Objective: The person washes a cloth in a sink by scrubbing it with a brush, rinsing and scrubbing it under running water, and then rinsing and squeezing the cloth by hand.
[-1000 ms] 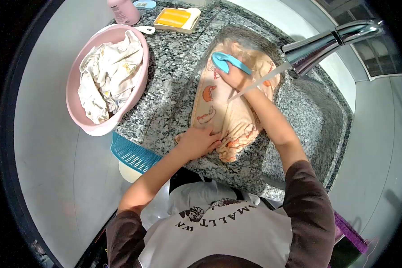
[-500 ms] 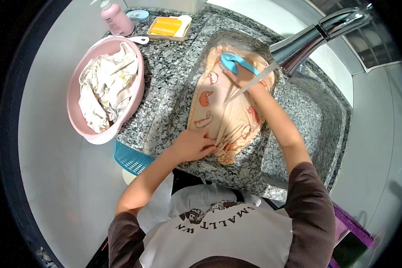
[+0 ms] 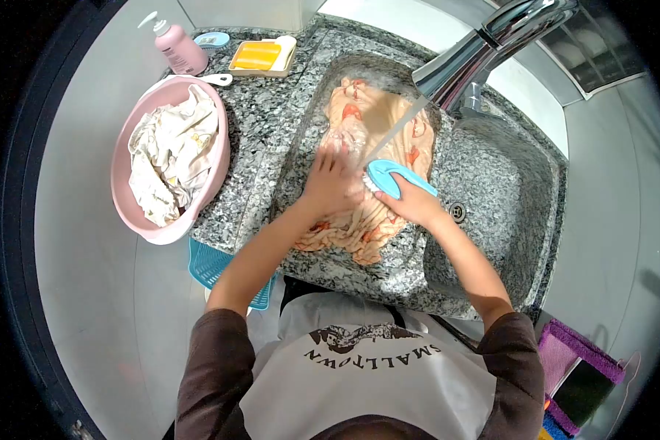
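Note:
A wet peach cloth with orange printed figures lies bunched on the speckled granite washing slab. My left hand presses flat on the cloth's left part, fingers spread. In my right hand is a light-blue scrub brush, its bristles facing left, low over the cloth and close to my left fingers. Whether the bristles touch the cloth, I cannot tell. From the chrome faucet, a water stream runs down onto the cloth just above the brush.
To the right is a granite basin with a drain. On the left a pink tub holds white cloth. Behind stand a pink pump bottle and a soap dish. A blue basket sits below the counter edge.
My right hand has drawn the brush from the cloth's far end back toward me. My left hand has moved up onto the cloth and spread out. The cloth is more bunched toward me.

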`<state>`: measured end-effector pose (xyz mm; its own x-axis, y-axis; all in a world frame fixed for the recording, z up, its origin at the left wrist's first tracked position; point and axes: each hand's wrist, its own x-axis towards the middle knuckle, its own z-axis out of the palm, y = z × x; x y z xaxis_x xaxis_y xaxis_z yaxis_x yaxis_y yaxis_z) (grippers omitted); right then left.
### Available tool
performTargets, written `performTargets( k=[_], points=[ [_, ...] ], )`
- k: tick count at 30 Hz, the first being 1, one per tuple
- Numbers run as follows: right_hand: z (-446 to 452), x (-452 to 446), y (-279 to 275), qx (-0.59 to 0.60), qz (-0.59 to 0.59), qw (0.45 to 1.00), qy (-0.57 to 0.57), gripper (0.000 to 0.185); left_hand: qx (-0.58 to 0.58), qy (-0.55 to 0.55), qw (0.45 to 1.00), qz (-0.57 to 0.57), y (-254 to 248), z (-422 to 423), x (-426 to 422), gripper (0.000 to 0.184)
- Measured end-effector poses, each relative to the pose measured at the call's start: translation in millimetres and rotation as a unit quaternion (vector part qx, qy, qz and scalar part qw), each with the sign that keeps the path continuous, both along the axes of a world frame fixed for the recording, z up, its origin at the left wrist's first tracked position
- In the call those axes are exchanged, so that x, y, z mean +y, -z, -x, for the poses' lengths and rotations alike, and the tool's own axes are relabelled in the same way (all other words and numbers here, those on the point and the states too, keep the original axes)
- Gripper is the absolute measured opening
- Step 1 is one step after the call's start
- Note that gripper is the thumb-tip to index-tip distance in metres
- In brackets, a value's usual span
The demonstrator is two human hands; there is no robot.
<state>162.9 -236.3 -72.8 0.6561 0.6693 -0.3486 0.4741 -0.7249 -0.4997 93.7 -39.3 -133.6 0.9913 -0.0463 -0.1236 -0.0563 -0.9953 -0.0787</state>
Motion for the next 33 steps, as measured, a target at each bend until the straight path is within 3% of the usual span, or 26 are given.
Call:
performTargets(
  k=[2,5,9,11,15,17,18,21,23,27,29,31,33],
  points=[
    [6.2,-4.4,-3.7,0.014,0.007,1.0,0.002,0.072,0.047,0.084,0.986,0.137,-4.6,19.2,1.1,0.064],
    [15.0,-14.8,-18.8,0.034,0.066,0.997,-0.013,0.073,0.062,0.149,0.958,0.236,-8.3,49.1,-2.5,0.065],
    [9.7,-3.8,-31.4,0.028,0.061,0.998,0.007,0.072,0.145,0.164,0.956,0.194,-35.0,66.0,-4.0,0.064],
    [6.1,11.0,-28.6,0.006,0.032,0.999,0.015,0.071,0.104,0.084,0.932,0.335,-27.4,61.2,3.6,0.064],
    [12.4,51.4,-7.0,-0.068,-0.049,0.996,-0.037,0.068,0.038,0.068,0.973,0.216,-38.6,71.3,-20.5,0.054],
    [20.4,70.4,10.7,-0.163,-0.128,0.972,-0.111,0.047,0.098,0.017,0.971,0.219,-48.3,81.4,-33.7,0.044],
    [19.6,75.0,16.8,-0.16,-0.128,0.972,-0.111,0.047,-0.048,0.012,0.978,0.205,-42.0,92.3,-39.3,0.037],
    [-12.5,95.7,36.0,-0.181,-0.08,0.975,-0.099,0.043,0.037,-0.015,0.961,0.274,-36.9,95.6,-38.8,0.032],
    [-58.3,108.1,60.9,-0.167,-0.265,0.944,-0.102,0.046,-0.017,0.008,0.963,0.269,-30.0,96.8,-37.8,0.031],
    [-85.0,117.0,70.3,-0.145,-0.26,0.953,-0.053,0.05,-0.058,0.019,0.962,0.265,-29.5,95.4,-39.0,0.02],
    [-47.0,108.7,48.7,-0.145,-0.16,0.976,-0.034,0.054,-0.049,0.0,0.959,0.28,-34.2,96.3,-41.1,0.017],
    [-12.2,92.0,71.2,-0.199,-0.191,0.959,-0.069,0.057,-0.086,-0.011,0.946,0.312,-38.5,98.9,-41.3,0.018],
    [-3.8,81.3,57.6,-0.195,-0.074,0.961,-0.182,0.049,-0.089,0.0,0.941,0.327,-38.6,100.3,-44.2,0.018]
  ],
)
